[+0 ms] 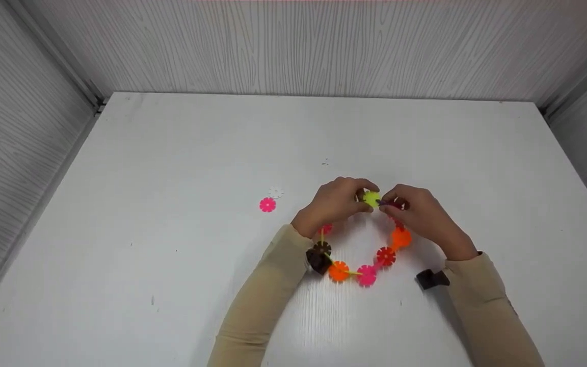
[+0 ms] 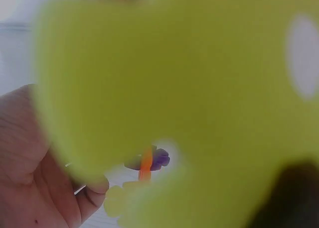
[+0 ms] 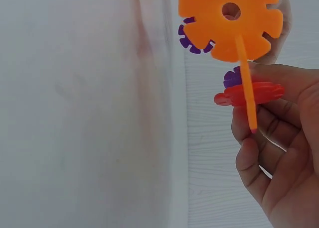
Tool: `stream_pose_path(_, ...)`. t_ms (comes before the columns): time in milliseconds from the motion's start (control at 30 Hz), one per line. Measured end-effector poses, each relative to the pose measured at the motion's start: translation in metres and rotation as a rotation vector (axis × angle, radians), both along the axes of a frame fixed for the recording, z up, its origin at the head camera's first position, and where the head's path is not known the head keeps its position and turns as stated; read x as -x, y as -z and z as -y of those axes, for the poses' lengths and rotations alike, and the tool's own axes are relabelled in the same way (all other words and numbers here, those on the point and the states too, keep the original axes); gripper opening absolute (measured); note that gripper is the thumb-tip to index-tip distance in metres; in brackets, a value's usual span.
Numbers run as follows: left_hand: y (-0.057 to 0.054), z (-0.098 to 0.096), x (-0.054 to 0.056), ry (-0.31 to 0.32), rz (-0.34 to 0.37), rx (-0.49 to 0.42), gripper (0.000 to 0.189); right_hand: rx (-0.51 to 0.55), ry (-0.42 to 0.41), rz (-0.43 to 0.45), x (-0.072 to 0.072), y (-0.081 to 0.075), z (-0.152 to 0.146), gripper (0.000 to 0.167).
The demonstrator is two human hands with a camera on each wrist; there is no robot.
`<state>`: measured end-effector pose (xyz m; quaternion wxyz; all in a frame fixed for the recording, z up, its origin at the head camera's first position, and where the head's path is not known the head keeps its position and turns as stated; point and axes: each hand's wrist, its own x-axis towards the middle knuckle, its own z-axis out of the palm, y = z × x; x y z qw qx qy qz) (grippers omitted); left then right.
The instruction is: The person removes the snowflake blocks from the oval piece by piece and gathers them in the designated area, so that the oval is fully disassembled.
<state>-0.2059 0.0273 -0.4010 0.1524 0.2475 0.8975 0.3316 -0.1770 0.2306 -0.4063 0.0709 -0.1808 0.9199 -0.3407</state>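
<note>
A blurred yellow-green disc [image 2: 124, 78] nearly filled the left wrist view, in front of everything else there. Above the table [image 1: 196, 153], a chain of slotted discs [image 1: 367, 276] curved round in a loop on the near side of the hands; whether all of it rested on the surface was unclear. The step in hand looked like joining the loop at its far side, and the next move seemed to call for lining up slots and pressing the pieces squarely together.

Both forearms slanted inward from the near side. The left hand [image 1: 337, 203] bent its thumb and forefinger around a bright lime disc [image 1: 371, 198]; facing it, the right hand [image 1: 418, 210] pinched a purple piece [image 1: 381, 203]. Farther left lay a loose pink disc [image 1: 267, 205] and a white disc [image 1: 275, 192].
</note>
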Motion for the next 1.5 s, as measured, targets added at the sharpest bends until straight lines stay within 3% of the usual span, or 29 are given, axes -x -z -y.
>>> stream_pose_path(367, 0.0022, 0.0042, 0.0028, -0.013, 0.005, -0.028, 0.039, -0.045, -0.032, -0.045, 0.0012, 0.0018, -0.0007, 0.018)
stream_pose_path(933, 0.0015, 0.0053, 0.0025, -0.032, 0.004, -0.045, 0.039, -0.03, -0.017, -0.054, 0.0025, 0.0015, 0.0001, 0.016)
stream_pose_path(1500, -0.0026, 0.0069, -0.0007, -0.029, -0.002, -0.084, 0.04, 0.018, -0.021, -0.141, 0.0013, 0.0012, -0.0002, 0.015)
